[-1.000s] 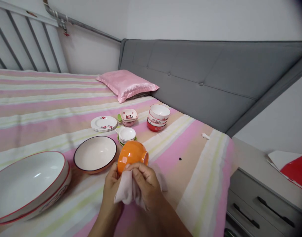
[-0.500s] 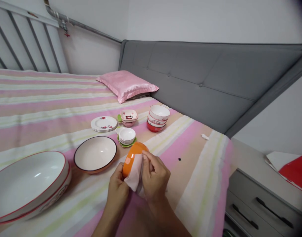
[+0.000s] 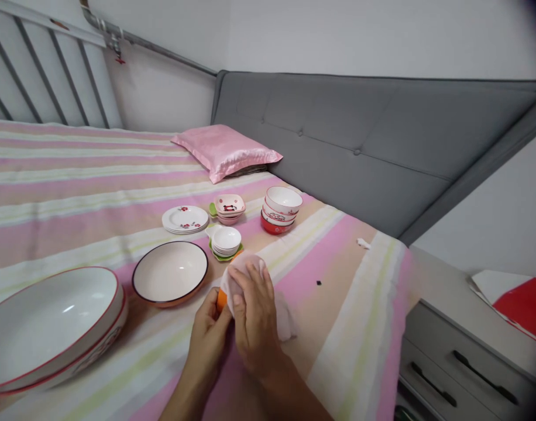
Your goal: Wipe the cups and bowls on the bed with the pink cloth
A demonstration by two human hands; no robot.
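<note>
My left hand (image 3: 208, 328) grips the edge of an orange bowl (image 3: 222, 300), held tilted above the bed. A pale pink cloth (image 3: 286, 318) covers most of that bowl, and one end hangs down on the right. Over the cloth lies my right hand (image 3: 257, 313), its fingers stretched out and pressing it against the bowl. Just beyond the bowl is a stack of small white dishes (image 3: 225, 240) on a green leaf-shaped dish (image 3: 239, 254). To the left sits a wide cream bowl (image 3: 169, 272) with a dark rim.
Large red-rimmed bowls (image 3: 52, 316) are nested at the left. Farther back stand flowered plates (image 3: 184, 219), pink square dishes (image 3: 229, 206) and stacked bowls (image 3: 281, 210). A pink pillow (image 3: 226, 151) lies by the grey headboard (image 3: 338, 128); a drawer cabinet (image 3: 470, 351) is at the right.
My right hand has gone from pinching the cloth at the bowl's edge to lying spread over it. The cloth now hides most of the orange surface.
</note>
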